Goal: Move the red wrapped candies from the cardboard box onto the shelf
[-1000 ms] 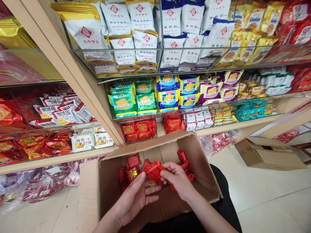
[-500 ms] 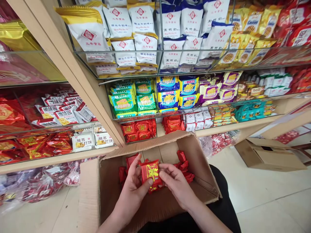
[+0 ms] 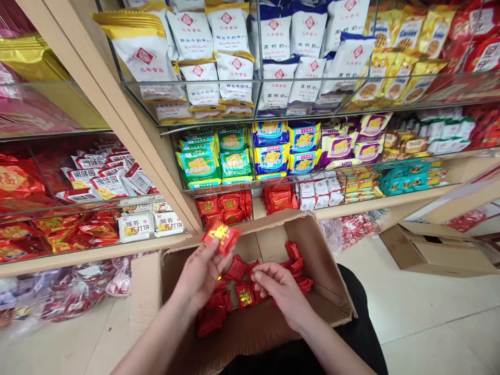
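My left hand [image 3: 201, 276] grips a small red packet [image 3: 221, 237] with gold lettering, raised at the carton's far rim, just in front of the bottom shelf. Below it, inside the open cardboard carton [image 3: 250, 338], lie several loose red packets [image 3: 245, 295] of the same kind. My right hand [image 3: 279, 291] hovers over those packets with its fingers curled and the thumb against the index finger. Nothing shows between these fingertips. On the bottom shelf, right behind the carton, red packets [image 3: 222, 205] with gold print stand in stacked rows.
Glass-fronted shelves hold green soda biscuit packs [image 3: 199, 161], blue packs [image 3: 269, 156] and white-and-yellow bags [image 3: 136, 57]. A wooden upright [image 3: 128, 135] divides the shelving. Bagged sweets [image 3: 74, 291] lie on the floor at left; another cardboard box [image 3: 437, 250] stands at right.
My left hand has lifted the red packet up and left, towards the bottom shelf. My right hand has come off that packet and stays over the carton. More loose packets show.
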{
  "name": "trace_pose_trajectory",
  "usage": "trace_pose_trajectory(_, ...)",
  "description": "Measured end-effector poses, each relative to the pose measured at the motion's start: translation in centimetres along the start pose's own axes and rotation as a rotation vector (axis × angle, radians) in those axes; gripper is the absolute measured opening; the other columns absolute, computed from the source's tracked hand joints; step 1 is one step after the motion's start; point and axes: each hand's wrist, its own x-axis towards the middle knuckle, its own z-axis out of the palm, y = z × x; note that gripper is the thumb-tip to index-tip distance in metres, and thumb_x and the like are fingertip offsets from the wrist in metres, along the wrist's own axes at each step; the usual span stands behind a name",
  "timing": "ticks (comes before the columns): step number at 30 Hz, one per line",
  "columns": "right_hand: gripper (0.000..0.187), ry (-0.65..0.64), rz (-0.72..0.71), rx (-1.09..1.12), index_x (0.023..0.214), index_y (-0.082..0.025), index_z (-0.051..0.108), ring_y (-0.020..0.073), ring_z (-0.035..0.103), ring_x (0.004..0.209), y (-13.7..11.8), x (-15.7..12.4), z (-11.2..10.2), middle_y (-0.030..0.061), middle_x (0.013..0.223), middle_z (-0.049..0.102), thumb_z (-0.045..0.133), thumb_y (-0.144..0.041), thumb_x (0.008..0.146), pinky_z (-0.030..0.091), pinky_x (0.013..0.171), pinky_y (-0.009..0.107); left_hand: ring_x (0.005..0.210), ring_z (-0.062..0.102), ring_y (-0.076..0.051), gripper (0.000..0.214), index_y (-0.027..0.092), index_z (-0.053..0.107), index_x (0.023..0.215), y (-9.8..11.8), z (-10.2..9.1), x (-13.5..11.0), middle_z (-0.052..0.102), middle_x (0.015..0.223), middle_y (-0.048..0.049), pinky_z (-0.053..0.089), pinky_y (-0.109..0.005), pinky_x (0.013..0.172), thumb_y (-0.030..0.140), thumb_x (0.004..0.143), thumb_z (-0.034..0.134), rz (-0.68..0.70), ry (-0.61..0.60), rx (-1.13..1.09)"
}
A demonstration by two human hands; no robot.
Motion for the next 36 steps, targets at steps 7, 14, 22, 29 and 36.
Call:
trace_pose_trajectory(7, 0.023, -0.049, 0.026, -0.048, 0.075, -0.014, 0.057, 0.0085, 0.048, 0.055, 1.6, -0.4, -0.3, 0.0007, 0.065, 0.057, 0.06, -0.036, 0.067, 0.036, 0.048, 0.02, 0.093, 0.057, -0.025, 0.015, 0.011, 0.047, 0.067, 4.4, 3.2, 1.6, 0.06, 0.077, -0.0128, 0.054, -0.031, 0.069, 0.007, 0.078, 0.039, -0.057, 0.113, -0.254)
trace_pose_trajectory(14, 0.02, -0.086, 0.034, -0.101, 0.074, -0.014, 0.057, 0.0085, 0.047, 0.056, 2.4, -0.4, -0.7, -0.0002, 0.063, 0.054, 0.057, -0.034, 0.069, 0.036, 0.048, 0.019, 0.066, 0.058, -0.012, 0.018, 0.013, 0.045, 0.068, 4.8, 3.3, 7.8, 0.053, 0.067, -0.005, 0.054, -0.028, 0.059, 0.004, 0.08, 0.035, -0.063, 0.3, -0.242)
trace_pose_trajectory(22, 0.019, -0.062, 0.082, -0.168, 0.073, -0.015, 0.056, 0.0087, 0.049, 0.057, 4.0, -0.4, -1.5, -0.0011, 0.063, 0.053, 0.056, -0.033, 0.068, 0.036, 0.048, 0.019, 0.063, 0.054, -0.006, 0.015, 0.012, 0.049, 0.082, 5.7, 2.6, 13.7, 0.053, 0.074, -0.0002, 0.049, -0.018, 0.052, 0.009, 0.084, 0.035, 0.044, 0.364, -0.206)
trace_pose_trajectory(29, 0.02, -0.059, 0.129, -0.165, 0.072, -0.015, 0.054, 0.0086, 0.049, 0.055, 5.3, -0.2, -2.0, -0.0006, 0.064, 0.055, 0.055, -0.035, 0.067, 0.035, 0.046, 0.019, 0.059, 0.051, -0.006, 0.016, 0.011, 0.052, 0.09, 4.6, 2.7, 14.2, 0.054, 0.076, 0.0004, 0.043, -0.018, 0.047, 0.021, 0.082, 0.043, 0.053, 0.378, -0.057)
trace_pose_trajectory(36, 0.021, -0.073, 0.157, -0.17, 0.072, -0.015, 0.054, 0.0088, 0.049, 0.054, 6.1, 0.0, -2.0, -0.0005, 0.064, 0.056, 0.056, -0.035, 0.066, 0.035, 0.046, 0.02, 0.058, 0.05, -0.006, 0.017, 0.011, 0.052, 0.089, 5.4, 2.3, 14.2, 0.054, 0.075, 0.0005, 0.043, -0.019, 0.048, 0.025, 0.082, 0.044, -0.023, 0.361, 0.073)
